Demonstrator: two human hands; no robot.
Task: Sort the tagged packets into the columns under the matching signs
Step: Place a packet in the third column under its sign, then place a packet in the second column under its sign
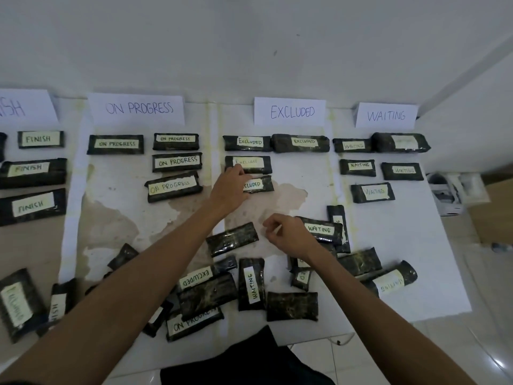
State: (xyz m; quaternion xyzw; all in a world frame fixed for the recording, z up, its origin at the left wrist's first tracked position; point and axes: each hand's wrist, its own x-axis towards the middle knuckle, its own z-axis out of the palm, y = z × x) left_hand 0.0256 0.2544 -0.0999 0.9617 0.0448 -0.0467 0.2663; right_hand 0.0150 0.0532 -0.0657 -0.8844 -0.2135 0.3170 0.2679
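progress: about half | done: rows under every sign | left hand [230, 187]: fingers on excluded packet [261, 184], third row under excluded sign [289, 112], pinch or press unclear | right hand [288, 234]: loosely curled, empty | to do: mixed heap [206, 294] nearest the person

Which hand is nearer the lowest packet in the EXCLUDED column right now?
Left. The left hand lies over the left end of the lowest EXCLUDED packet; the right hand hovers nearer the person, apart from it.

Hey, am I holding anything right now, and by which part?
The left grip holds the black plastic-wrapped packet tagged EXCLUDED by its left end. The right grip holds nothing.
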